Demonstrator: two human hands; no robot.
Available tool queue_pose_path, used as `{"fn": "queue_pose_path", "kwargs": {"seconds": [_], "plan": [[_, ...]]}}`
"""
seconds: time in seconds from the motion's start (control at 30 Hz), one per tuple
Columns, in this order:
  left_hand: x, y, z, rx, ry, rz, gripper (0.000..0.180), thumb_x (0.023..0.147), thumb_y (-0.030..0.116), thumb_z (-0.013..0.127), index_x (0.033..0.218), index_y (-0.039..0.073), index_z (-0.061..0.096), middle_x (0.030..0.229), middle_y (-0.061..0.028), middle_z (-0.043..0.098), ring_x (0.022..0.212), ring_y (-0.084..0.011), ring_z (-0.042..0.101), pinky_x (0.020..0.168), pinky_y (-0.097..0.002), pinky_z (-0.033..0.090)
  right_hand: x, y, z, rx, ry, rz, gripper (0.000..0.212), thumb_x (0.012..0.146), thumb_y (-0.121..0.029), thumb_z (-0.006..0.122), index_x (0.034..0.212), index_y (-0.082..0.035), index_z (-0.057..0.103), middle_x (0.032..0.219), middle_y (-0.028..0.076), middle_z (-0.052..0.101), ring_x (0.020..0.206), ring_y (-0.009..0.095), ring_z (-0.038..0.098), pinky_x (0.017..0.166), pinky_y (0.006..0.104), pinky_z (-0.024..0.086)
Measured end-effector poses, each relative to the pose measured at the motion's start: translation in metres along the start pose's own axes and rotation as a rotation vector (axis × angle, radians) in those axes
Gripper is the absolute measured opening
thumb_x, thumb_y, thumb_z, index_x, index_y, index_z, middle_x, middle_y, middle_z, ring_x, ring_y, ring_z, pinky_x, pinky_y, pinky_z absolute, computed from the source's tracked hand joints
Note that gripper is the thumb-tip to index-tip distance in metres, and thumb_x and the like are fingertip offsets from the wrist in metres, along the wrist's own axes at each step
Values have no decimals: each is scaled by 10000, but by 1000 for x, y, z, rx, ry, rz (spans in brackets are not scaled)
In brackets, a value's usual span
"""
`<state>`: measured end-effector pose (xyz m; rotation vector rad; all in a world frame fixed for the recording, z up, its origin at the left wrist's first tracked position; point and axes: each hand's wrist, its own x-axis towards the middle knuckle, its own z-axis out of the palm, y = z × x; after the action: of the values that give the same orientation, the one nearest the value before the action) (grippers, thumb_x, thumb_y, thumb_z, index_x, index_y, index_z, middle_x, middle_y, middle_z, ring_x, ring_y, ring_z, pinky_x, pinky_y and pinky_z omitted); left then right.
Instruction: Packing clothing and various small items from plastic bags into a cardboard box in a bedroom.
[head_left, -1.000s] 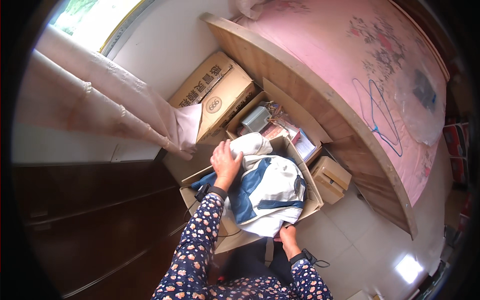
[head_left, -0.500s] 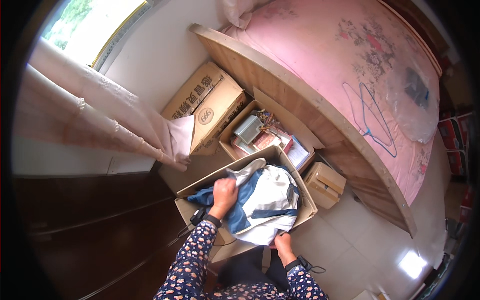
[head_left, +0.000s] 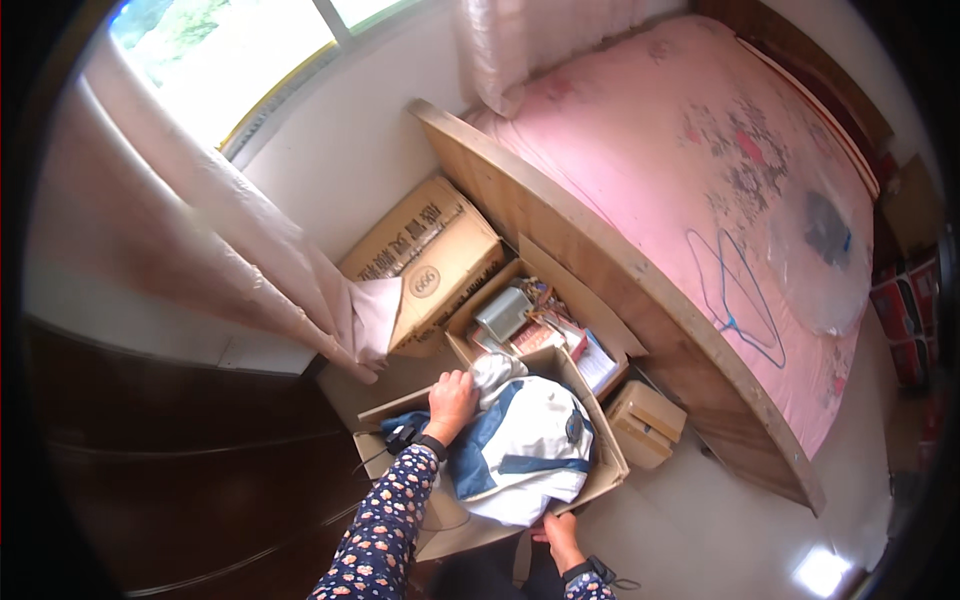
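Observation:
An open cardboard box sits low in front of me, with a white and blue garment bunched up inside it. My left hand is closed with its fingers curled over the far rim, beside a crumpled greyish-white piece of the cloth. At the near side, my right hand grips the box's edge below the garment; some of its fingers are hidden. Inside the left end of the box, by my left wrist, lies a small black object with a thin cord.
Beyond stands another open box holding a grey metal item and papers. A large closed carton is by the curtain. A small carton sits near the wooden bed board. Blue hangers lie on the pink bed.
My left hand has moved from the cloth to the far rim. The grey-white cloth has bunched further into the box. My view has tilted up, showing more window and bed.

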<state>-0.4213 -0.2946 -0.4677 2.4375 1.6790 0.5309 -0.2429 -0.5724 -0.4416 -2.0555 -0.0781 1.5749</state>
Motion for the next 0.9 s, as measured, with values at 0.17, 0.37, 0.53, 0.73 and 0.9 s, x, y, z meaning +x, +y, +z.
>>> {"fn": "queue_pose_path", "kwargs": {"seconds": [0.17,0.37,0.53,0.73,0.9], "plan": [[8,-3,-7,39,152,-80,411,674,294,696,1034,135,577,872,-69,597,842,-278,580,671,-480,443,3,4,-2,-14,11,24,361,860,-248,529,1103,18,535,846,147,652,622,277,666,482,358,539],[5,-28,10,-34,-476,-393,473,696,435,698,1049,138,591,916,-116,663,897,-282,638,777,-414,488,2,-8,1,-10,-53,114,403,872,-311,518,1125,2,536,865,163,654,658,299,664,549,401,539],[7,-22,16,44,-575,-242,327,714,403,676,954,181,674,868,-79,679,854,-281,640,774,-393,500,15,-10,-5,-30,-81,156,423,890,-333,491,1150,-1,518,873,166,656,708,304,664,620,435,541],[-11,-31,12,-10,-508,-181,259,713,358,662,897,176,686,824,-79,674,842,-279,635,769,-389,496,-11,-17,7,-6,-53,71,358,871,-241,505,1129,7,526,888,157,651,674,305,661,611,436,550],[-11,-25,-17,-60,-406,-91,197,751,316,599,820,152,681,759,-89,664,789,-277,640,724,-404,501,-20,-5,5,48,82,6,303,841,-108,472,1083,74,487,897,202,582,624,307,632,427,404,544]]}}
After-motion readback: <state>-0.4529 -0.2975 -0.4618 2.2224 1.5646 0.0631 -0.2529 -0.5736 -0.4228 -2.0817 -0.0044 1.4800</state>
